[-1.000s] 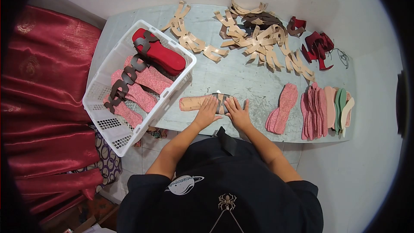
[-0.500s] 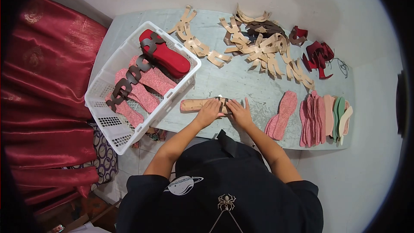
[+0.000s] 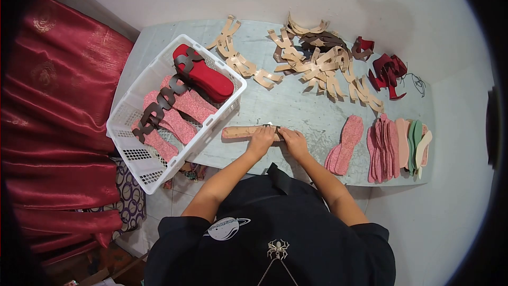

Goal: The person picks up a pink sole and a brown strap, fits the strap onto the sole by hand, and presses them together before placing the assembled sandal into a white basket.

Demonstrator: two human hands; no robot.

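A tan sandal sole (image 3: 238, 132) lies tilted on its edge near the table's front edge. My left hand (image 3: 261, 141) and my right hand (image 3: 294, 141) both grip its right end, fingers curled over it. A dark strap piece that lay across the sole is hidden under my fingers. The sole's left end sticks out toward the white basket (image 3: 138, 153).
The white basket holds a red sole (image 3: 205, 73), pink soles (image 3: 185, 103) and a dark brown strap chain (image 3: 159, 107). Tan straps (image 3: 317, 63) and dark red straps (image 3: 389, 69) lie at the back. Pink soles (image 3: 344, 140) and stacked insoles (image 3: 405, 143) lie at the right.
My hands went from pressing flat on the sole to curling around it. The sole has tipped up from lying flat onto its edge.
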